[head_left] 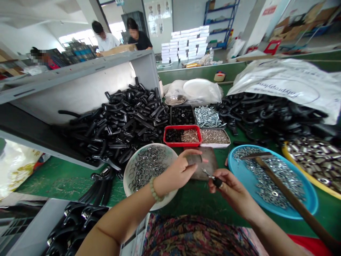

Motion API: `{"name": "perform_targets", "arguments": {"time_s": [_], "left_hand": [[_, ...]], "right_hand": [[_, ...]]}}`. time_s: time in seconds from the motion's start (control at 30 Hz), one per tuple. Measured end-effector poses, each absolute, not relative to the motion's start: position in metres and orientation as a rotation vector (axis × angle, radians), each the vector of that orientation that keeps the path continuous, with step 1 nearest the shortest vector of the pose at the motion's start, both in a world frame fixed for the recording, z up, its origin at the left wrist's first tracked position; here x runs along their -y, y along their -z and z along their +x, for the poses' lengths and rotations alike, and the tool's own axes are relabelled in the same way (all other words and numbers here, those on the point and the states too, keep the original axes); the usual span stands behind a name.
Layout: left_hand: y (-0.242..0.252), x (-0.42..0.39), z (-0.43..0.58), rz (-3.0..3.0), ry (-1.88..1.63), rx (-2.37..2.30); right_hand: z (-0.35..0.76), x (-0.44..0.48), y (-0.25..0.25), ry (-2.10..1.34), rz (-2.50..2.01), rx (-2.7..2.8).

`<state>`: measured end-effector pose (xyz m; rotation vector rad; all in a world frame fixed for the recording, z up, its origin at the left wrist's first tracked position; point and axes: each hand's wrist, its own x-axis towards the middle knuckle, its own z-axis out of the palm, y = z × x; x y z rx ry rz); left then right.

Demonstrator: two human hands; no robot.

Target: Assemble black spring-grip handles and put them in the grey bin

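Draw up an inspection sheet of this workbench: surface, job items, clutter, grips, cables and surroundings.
Surface: green bench top, scuffed at the left.
Job's things: black-capped screw pinched in the right hand; white bowl of metal rings; blue tray of steel washers; red tray of small parts.
Clutter: heaped black plastic handles; wooden-handled hammer lying across the blue tray; white plastic sack.
Grips: left hand holds something small and dark, unclear; right hand pinches the screw.
Cables: nothing seen.
Surroundings: three co-workers beyond a grey shelf; stacked white boxes.
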<state>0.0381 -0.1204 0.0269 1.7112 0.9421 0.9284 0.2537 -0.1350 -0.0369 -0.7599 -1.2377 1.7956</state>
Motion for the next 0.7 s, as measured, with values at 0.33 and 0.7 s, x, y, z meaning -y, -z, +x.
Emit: {"name": "perform_targets", "arguments": {"time_s": [0.33, 0.7], "left_hand": [[-0.038, 0.147, -0.011, 1.386, -0.975, -1.057], [-0.03, 0.162, -0.078, 1.398, -1.204, -1.416]], "right_hand": [[0.25, 0.125, 0.044, -1.622, -0.905, 1.465], [0.227, 0.12, 0.054, -1.613, -1.016, 1.544]]}}
